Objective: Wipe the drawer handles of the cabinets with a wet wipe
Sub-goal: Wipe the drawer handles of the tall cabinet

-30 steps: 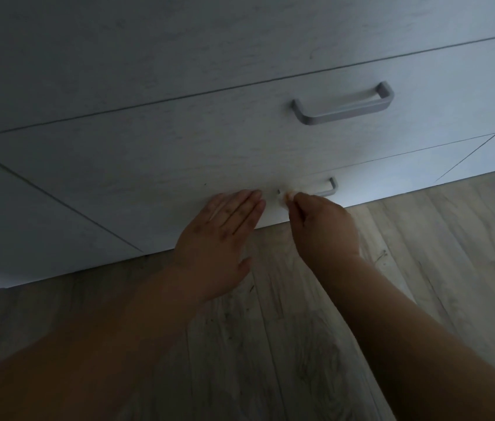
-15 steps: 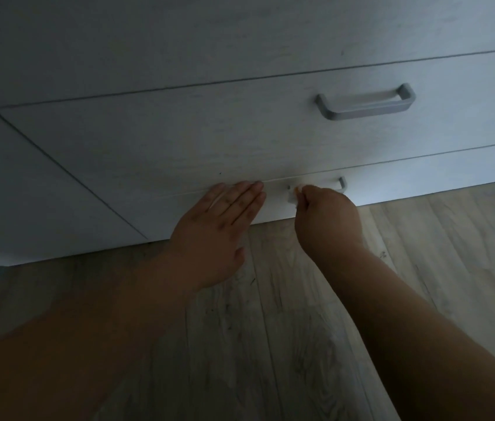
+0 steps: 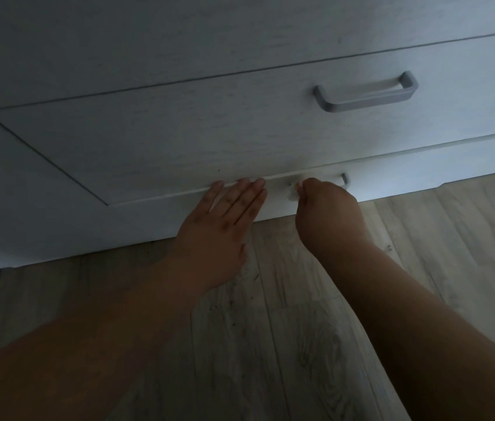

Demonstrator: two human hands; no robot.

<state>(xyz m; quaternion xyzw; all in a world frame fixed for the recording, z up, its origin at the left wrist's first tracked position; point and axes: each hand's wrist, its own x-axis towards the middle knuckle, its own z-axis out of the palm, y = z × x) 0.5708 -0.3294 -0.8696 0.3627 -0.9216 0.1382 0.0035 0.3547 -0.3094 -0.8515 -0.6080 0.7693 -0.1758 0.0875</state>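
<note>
**A:** Where is the wipe?

**B:** The wipe (image 3: 293,194) is bunched in the right hand (image 3: 326,214), and only a small pale wad shows at the fingertips. That hand is curled tight round it and pinches it against the near end of the bottom handle (image 3: 344,179). Just the far end of the bar shows past the knuckles.

**A:** And the other hand?

**B:** The left hand (image 3: 219,235) lies flat just beside the right one. Its fingers are straight and together, pressed on the front of the bottom drawer (image 3: 155,217), and it grasps nothing. I'd say it is bracing the drawer so it won't slide out under the rubbing.

**A:** How will the wipe behave?

**B:** It should be soft, limp and almost weightless, and since it's damp it probably clings to the skin. It has no stiffness of its own, so the fingers have to shape it. A fold wrapped round the bar and pinched from both sides ought to clean the back as well as the front.

**A:** Any trouble ahead?

**B:** The bar looks smooth and rigid, so a wet wad may skid off it. It also sits low, close to the floor (image 3: 270,344) under both wrists, which leaves the knuckles little room. The upper handle (image 3: 367,94), above the right hand, has no hand near it.
</note>
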